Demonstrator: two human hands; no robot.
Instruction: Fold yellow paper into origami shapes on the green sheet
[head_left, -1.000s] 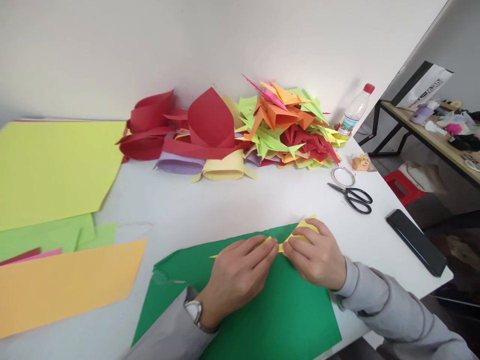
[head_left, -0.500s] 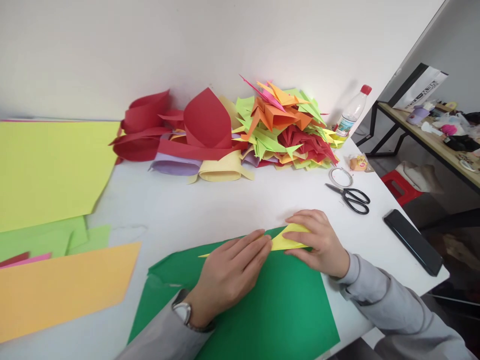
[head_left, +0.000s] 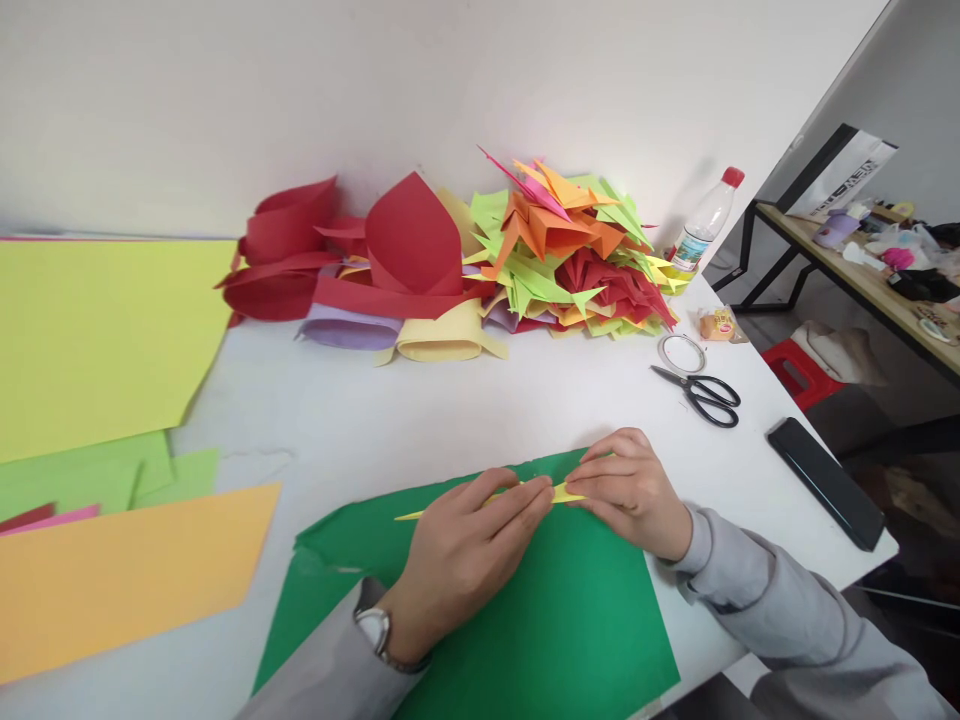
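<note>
With the folded yellow paper (head_left: 564,494) as centre of the clock, a lime-yellow sheet (head_left: 97,340) lies between nine and ten o'clock, and an orange sheet (head_left: 142,575) at nine, both flat, perhaps put aside so that the working place is free. At eleven, red curved paper pieces (head_left: 415,240) rest near the wall, standing hollow, maybe so that their shape is not crushed. The left hand (head_left: 465,560) has its fingers close together and holds the paper down on the green sheet (head_left: 570,610), it seems for steadying it; its thumb I cannot see clearly. A thin yellow point comes out beyond this hand, toward nine. At twelve there is the pile of folded shapes (head_left: 570,250). The right hand (head_left: 637,500), just beside the left, pinches the other end with narrow fingers, which probably gives control over the crease. At two, the scissors (head_left: 697,392) lie a little apart, not held, within easy reach; the bottle (head_left: 701,228) stands at one, and a flat black object (head_left: 825,483) lies at three.
</note>
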